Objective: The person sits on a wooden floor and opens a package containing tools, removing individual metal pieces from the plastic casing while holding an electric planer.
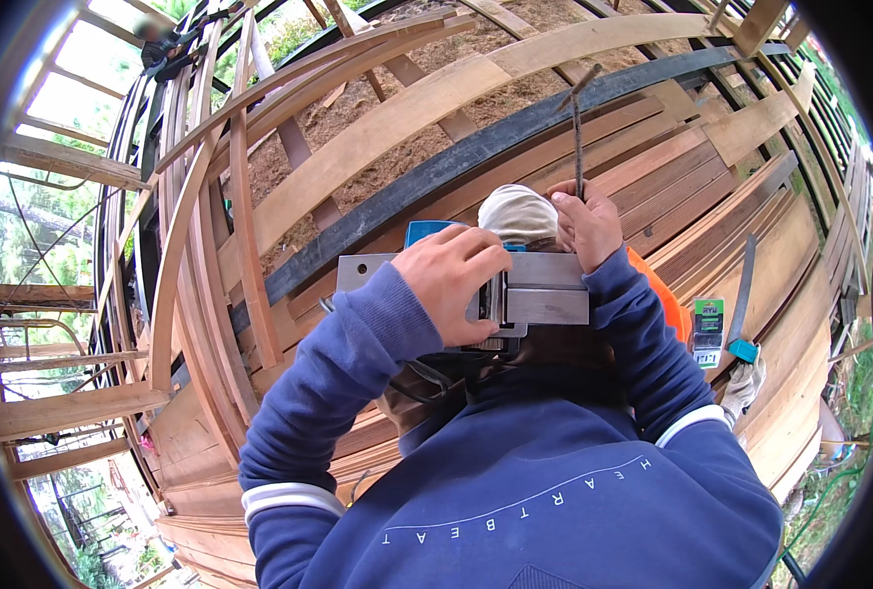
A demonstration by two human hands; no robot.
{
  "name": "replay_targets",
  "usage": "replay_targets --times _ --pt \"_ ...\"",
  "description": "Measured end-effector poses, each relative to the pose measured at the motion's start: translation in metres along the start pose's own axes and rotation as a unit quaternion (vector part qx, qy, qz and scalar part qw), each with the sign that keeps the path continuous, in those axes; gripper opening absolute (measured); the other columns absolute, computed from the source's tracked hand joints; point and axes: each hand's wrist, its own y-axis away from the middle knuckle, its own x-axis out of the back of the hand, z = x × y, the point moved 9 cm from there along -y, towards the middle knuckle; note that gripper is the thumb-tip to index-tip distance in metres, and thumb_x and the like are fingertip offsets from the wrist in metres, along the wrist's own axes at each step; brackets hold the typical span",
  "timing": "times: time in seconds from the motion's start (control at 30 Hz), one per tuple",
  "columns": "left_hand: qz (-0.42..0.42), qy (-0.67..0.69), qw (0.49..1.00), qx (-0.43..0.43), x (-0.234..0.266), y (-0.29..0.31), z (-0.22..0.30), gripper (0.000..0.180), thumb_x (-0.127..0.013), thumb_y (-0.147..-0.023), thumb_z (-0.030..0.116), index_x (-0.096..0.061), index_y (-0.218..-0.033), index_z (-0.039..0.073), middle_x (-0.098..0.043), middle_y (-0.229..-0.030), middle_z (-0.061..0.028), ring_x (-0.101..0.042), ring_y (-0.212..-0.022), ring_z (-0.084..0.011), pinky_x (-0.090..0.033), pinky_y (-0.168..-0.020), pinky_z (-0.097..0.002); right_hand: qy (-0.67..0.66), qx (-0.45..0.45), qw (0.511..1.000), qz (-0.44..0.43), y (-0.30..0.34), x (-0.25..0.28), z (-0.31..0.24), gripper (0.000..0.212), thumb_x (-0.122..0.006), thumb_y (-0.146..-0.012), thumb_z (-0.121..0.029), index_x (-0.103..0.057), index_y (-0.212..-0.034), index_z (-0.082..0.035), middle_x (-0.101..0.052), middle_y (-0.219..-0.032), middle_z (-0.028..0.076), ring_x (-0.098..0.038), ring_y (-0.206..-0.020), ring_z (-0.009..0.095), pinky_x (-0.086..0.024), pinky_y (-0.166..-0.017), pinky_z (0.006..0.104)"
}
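An electric planer with a teal body (426, 232) rests upside down across my lap, its flat metal sole (549, 302) facing up. My left hand (456, 280) is spread over the sole, fingers curved at the slot in its middle; the fingertips touch its edge. In my right hand (590, 224), just beyond the sole's right end, a thin dark T-shaped rod (579, 118) stands upright, gripped near its lower end. What that lower end meets is hidden by the fingers. A rounded off-white cloth-like thing (518, 214) sits right behind the planer.
Stacked reddish wooden boards (652, 187) lie beneath and around me. To the right are a blister pack (708, 334), a long metal blade with a teal end (743, 304), a pale glove (743, 386) and something orange (660, 294). A person (161, 44) is far left, beyond timber framing (250, 236).
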Motion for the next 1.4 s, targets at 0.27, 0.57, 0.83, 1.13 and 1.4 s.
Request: replay_targets --times 0.27,0.57,0.83,1.13,1.4 --pt "0.026 -0.011 1.0 -0.006 0.003 0.0 0.002 0.05 -0.079 -0.062 0.024 -0.058 -0.103 0.006 -0.06 -0.113 -0.0135 -0.059 -0.106 -0.0325 -0.049 -0.092 -0.0412 -0.006 0.0 1.0 -0.008 -0.001 -0.001 0.002 0.014 -0.058 -0.093 -0.012 -0.053 -0.098 0.0 -0.044 -0.061 -0.004 -0.036 -0.044 0.003 -0.029 -0.04 0.02" --pt "0.078 0.034 0.996 -0.02 0.012 -0.002 -0.008 0.04 -0.066 -0.073 0.008 -0.063 -0.112 0.004 -0.063 -0.11 -0.0148 -0.061 -0.101 -0.0316 -0.05 -0.091 -0.0395 -0.01 -0.007 1.0 -0.011 -0.002 0.0 0.003 0.013 -0.059 -0.093 -0.012 -0.054 -0.098 -0.001 -0.044 -0.062 -0.004 -0.036 -0.044 0.003 -0.028 -0.04 0.0195" --pt "-0.084 0.038 0.991 -0.101 -0.006 -0.026 -0.016 0.022 -0.063 -0.078 0.001 -0.069 -0.096 0.011 -0.064 -0.1 -0.0072 -0.061 -0.098 -0.0271 -0.05 -0.087 -0.0383 -0.009 -0.017 1.0 -0.009 -0.002 -0.001 0.006 0.013 -0.059 -0.092 -0.011 -0.054 -0.098 -0.001 -0.043 -0.061 -0.005 -0.035 -0.044 0.003 -0.029 -0.04 0.0191" --pt "-0.231 -0.046 0.966 -0.105 -0.017 -0.047 -0.011 0.011 -0.068 -0.077 0.008 -0.07 -0.085 0.013 -0.06 -0.092 -0.0043 -0.06 -0.096 -0.0246 -0.05 -0.085 -0.0372 -0.018 -0.032 0.999 -0.023 0.0 -0.005 0.007 0.014 -0.06 -0.092 -0.012 -0.054 -0.1 -0.002 -0.043 -0.062 -0.006 -0.035 -0.045 0.002 -0.028 -0.041 0.0187" --pt "-0.381 -0.051 0.922 -0.048 -0.042 -0.06 -0.026 0.007 -0.066 -0.076 0.009 -0.071 -0.078 0.014 -0.06 -0.091 -0.0059 -0.059 -0.098 -0.0252 -0.049 -0.086 -0.038 -0.023 -0.036 0.998 -0.045 0.001 -0.01 0.008 0.016 -0.059 -0.092 -0.013 -0.054 -0.101 -0.001 -0.043 -0.064 -0.006 -0.035 -0.047 0.002 -0.029 -0.042 0.0184"
